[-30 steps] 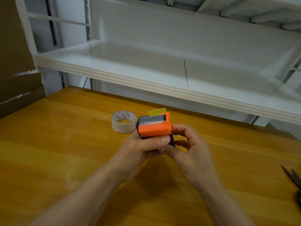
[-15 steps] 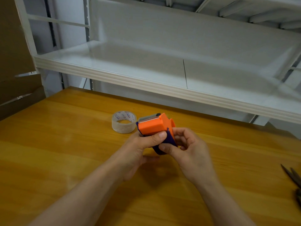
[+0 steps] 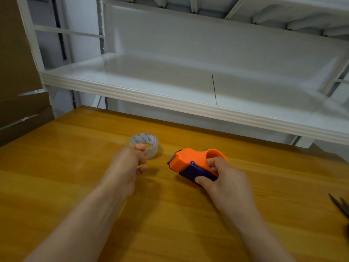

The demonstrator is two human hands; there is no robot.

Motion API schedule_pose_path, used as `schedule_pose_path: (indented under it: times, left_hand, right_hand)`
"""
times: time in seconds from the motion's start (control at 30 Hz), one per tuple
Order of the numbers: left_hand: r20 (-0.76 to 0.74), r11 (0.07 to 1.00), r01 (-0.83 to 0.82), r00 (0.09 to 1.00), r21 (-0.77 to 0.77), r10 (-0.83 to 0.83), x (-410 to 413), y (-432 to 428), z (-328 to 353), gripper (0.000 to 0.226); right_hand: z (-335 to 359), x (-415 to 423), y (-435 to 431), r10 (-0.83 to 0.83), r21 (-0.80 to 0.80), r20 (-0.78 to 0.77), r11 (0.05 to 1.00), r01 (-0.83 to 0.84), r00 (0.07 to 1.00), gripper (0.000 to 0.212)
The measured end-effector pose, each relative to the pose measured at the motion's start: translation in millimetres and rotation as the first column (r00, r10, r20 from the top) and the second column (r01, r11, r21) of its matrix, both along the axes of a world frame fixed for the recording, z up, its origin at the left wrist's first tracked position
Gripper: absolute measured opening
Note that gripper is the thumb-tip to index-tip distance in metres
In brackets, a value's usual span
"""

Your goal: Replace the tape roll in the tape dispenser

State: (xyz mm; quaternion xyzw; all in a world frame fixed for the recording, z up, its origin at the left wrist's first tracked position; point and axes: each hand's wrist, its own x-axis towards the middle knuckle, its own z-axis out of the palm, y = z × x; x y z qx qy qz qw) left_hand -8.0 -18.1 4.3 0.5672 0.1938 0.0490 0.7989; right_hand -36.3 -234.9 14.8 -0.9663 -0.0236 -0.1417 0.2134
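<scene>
My right hand grips the orange and purple tape dispenser low over the wooden table. The thumb lies on the purple side and the fingers curl into the orange loop at its back. A clear tape roll lies flat on the table to the left of the dispenser. My left hand is at the roll's near left rim with its fingers loosely curled. The thumb tip overlaps the rim, and no firm hold on the roll shows. Whether a roll sits inside the dispenser is hidden.
Dark scissors lie at the table's right edge. A white metal shelf overhangs the back of the table. Brown cardboard stands at the far left.
My left hand let go of the dispenser and moved left to the tape roll. My right hand carried the dispenser right and down, turned onto its side.
</scene>
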Motion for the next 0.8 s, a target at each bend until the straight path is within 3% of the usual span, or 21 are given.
schedule_pose_path:
  times: [0.23, 0.63, 0.8]
  left_hand:
    - [-0.002, 0.995, 0.035, 0.999, 0.093, -0.035, 2, -1, -5, 0.037]
    - [0.009, 0.972, 0.086, 0.996, 0.221, -0.091, 1, -8, -12, 0.034]
    - [0.065, 0.904, 0.088, 0.99, 0.419, -0.126, -4, -12, -13, 0.027]
  right_hand:
    - [5, -4, 8, -0.003, -0.288, -0.002, 0.958, 0.002, 1.0, 0.04]
    - [-4, 2, 9, -0.044, -0.411, -0.021, 0.911, 0.032, 0.999, 0.049]
    - [3, 0, 1, -0.053, -0.392, -0.016, 0.919, 0.042, 0.998, 0.063]
